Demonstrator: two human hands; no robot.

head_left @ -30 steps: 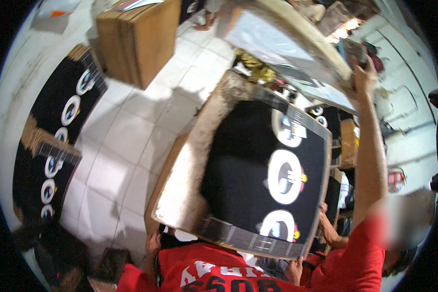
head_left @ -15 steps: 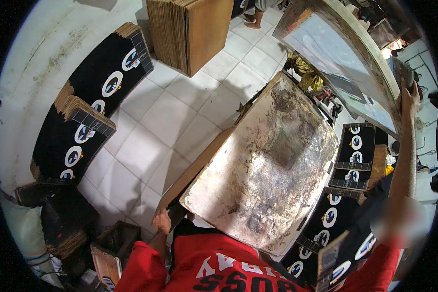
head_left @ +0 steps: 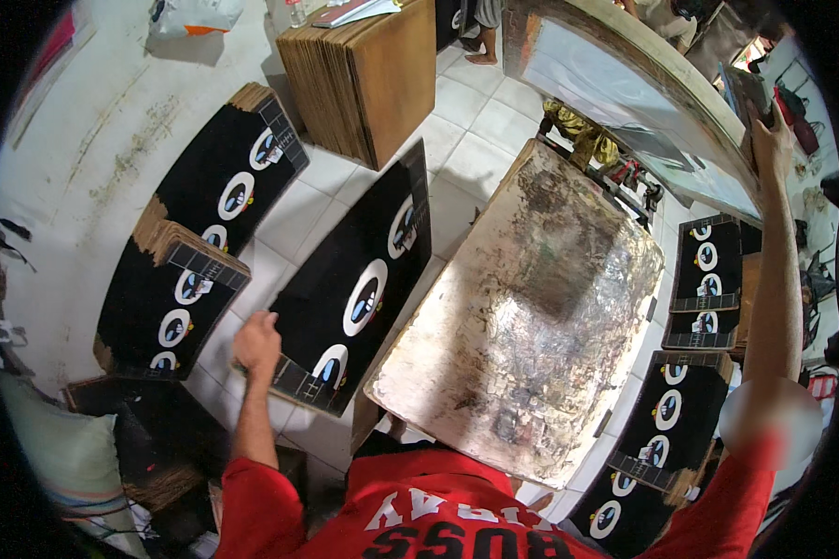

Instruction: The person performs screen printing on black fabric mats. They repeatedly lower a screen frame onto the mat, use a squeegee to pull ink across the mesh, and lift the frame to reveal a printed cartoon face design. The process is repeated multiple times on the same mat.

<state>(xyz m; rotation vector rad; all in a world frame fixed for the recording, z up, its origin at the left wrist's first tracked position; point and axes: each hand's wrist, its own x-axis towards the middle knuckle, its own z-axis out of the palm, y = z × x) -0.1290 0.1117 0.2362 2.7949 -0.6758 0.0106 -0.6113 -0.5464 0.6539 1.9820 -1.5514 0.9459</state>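
Note:
My left hand (head_left: 259, 343) is closed on the near left corner of a black printed panel (head_left: 312, 303), which has white oval designs and a ruled border. That panel is tilted beside the worktable, its printed face toward me. At the upper right, my right hand (head_left: 772, 149) grips the edge of a large raised screen-printing frame (head_left: 718, 102) with a pale mesh. Between my arms lies the worktable (head_left: 522, 317), its light top stained dark and blotchy.
Stacks of black printed panels stand at left (head_left: 205, 177) and right (head_left: 667, 410). A tall pile of brown boards (head_left: 354, 84) rises at the back. A white sack (head_left: 65, 456) sits at lower left. Another person's legs (head_left: 485, 33) show at the far end.
My left hand has moved left and up from the table's near corner with the panel. The panel's black printed face now shows. My right hand stays on the raised frame.

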